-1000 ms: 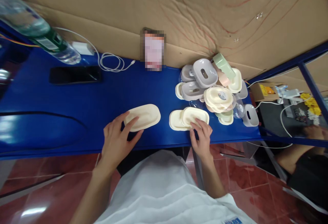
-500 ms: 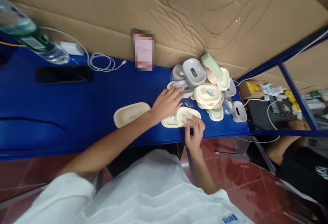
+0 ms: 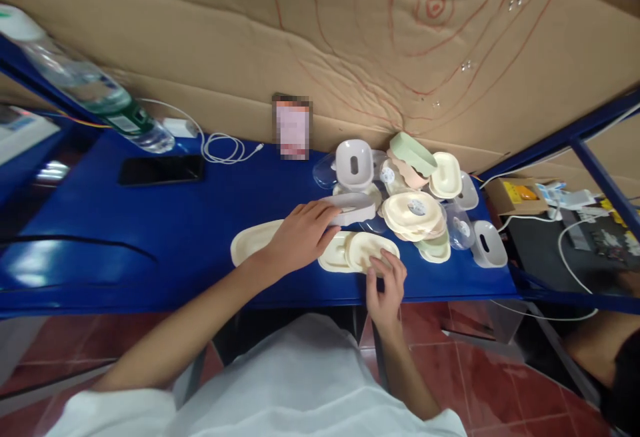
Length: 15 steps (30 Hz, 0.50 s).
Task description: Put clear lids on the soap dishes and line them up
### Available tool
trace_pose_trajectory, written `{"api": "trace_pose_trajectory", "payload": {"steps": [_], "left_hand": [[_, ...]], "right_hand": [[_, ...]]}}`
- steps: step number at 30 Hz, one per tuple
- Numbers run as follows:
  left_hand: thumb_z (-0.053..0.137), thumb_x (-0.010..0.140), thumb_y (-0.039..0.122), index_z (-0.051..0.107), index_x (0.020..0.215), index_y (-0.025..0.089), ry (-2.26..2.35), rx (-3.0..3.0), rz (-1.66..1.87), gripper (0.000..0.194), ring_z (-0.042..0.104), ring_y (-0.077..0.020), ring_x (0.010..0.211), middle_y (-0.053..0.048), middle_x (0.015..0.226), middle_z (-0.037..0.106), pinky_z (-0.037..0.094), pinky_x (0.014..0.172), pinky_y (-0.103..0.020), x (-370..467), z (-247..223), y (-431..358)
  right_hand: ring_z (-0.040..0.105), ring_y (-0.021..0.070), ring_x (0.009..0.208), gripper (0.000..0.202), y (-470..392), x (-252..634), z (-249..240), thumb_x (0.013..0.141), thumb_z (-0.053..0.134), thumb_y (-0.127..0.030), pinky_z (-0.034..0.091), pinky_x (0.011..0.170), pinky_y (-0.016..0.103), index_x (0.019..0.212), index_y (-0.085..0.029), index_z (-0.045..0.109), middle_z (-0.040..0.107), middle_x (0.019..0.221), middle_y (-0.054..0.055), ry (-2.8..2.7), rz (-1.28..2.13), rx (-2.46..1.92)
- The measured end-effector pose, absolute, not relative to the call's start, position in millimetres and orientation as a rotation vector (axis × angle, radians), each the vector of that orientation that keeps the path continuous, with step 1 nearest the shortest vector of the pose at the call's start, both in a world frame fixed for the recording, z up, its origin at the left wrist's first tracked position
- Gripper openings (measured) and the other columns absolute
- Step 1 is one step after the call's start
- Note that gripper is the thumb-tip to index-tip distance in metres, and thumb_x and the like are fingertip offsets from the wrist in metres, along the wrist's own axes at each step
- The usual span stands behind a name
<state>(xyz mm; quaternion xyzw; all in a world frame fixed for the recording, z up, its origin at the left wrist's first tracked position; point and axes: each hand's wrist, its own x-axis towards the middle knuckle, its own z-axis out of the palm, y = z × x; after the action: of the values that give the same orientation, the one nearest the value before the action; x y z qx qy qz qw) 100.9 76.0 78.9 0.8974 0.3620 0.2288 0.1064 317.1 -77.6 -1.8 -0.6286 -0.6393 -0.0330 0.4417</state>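
My left hand (image 3: 306, 236) grips a grey soap dish (image 3: 356, 209) by its left end, with the fingers over its rim, and the dish is tilted on its side. Below it, two cream oval trays overlap: the left tray (image 3: 333, 250) lies partly under the right tray (image 3: 367, 250). The fingertips of my right hand (image 3: 387, 284) rest on the right tray's near right edge, fingers bent and thumb apart. A longer cream tray (image 3: 253, 240) lies partly behind my left wrist.
Behind the hands sits a pile: a slotted grey dish (image 3: 355, 164), a green scalloped dish (image 3: 413, 152), stacked cream lids (image 3: 413, 210) and clear covers (image 3: 457, 227). A bottle (image 3: 120, 110), dark phone (image 3: 161, 169) and cable (image 3: 225, 149) lie left. A blue frame (image 3: 605, 180) stands right.
My left hand has taken the grey soap dish from the pile and drawn it left and nearer, tipping it up. The right hand stays on the cream tray. The view has shifted.
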Motion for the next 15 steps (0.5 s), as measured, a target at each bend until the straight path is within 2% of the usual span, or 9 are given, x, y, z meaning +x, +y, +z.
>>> {"api": "trace_pose_trajectory", "payload": {"steps": [4, 8, 12, 15], "left_hand": [[0.051, 0.110, 0.029, 0.065, 0.135, 0.021, 1.075, 2.619, 0.740, 0.031, 0.068, -0.0306, 0.127, -0.013, 0.136, 0.072, 0.054, 0.107, -0.048, 72, 77, 58], [0.058, 0.106, 0.024, 0.061, 0.143, 0.025, 1.156, 2.594, 0.877, 0.037, 0.067, -0.0296, 0.131, -0.011, 0.138, 0.072, 0.055, 0.113, -0.049, 31, 64, 34], [0.063, 0.102, 0.018, 0.059, 0.148, 0.029, 1.325, 2.542, 0.975, 0.048, 0.066, -0.0324, 0.136, -0.011, 0.140, 0.070, 0.054, 0.116, -0.055, -14, 43, 4], [0.064, 0.100, 0.016, 0.059, 0.148, 0.030, 1.396, 2.504, 0.975, 0.051, 0.065, -0.0339, 0.138, -0.011, 0.140, 0.070, 0.054, 0.118, -0.058, -36, 28, -10]], "right_hand": [[0.061, 0.0308, 0.137, 0.026, -78, 318, 0, 0.106, 0.062, -0.026, 0.055, 0.108, 0.055, 0.132, -0.023, 0.067, 0.061, 0.144, 0.017, -1.468, -0.029, -1.611], [0.060, 0.0321, 0.139, 0.030, -78, 316, 2, 0.106, 0.062, -0.028, 0.055, 0.111, 0.059, 0.135, -0.022, 0.064, 0.060, 0.144, 0.018, -1.420, -0.006, -1.633], [0.054, 0.0353, 0.146, 0.034, -80, 321, 1, 0.105, 0.063, -0.027, 0.047, 0.119, 0.066, 0.138, -0.021, 0.063, 0.055, 0.150, 0.020, -1.380, -0.052, -1.638], [0.041, 0.0403, 0.157, 0.045, -77, 333, 2, 0.104, 0.065, -0.028, 0.038, 0.123, 0.073, 0.147, -0.019, 0.059, 0.042, 0.163, 0.024, -1.271, -0.231, -1.672]]}}
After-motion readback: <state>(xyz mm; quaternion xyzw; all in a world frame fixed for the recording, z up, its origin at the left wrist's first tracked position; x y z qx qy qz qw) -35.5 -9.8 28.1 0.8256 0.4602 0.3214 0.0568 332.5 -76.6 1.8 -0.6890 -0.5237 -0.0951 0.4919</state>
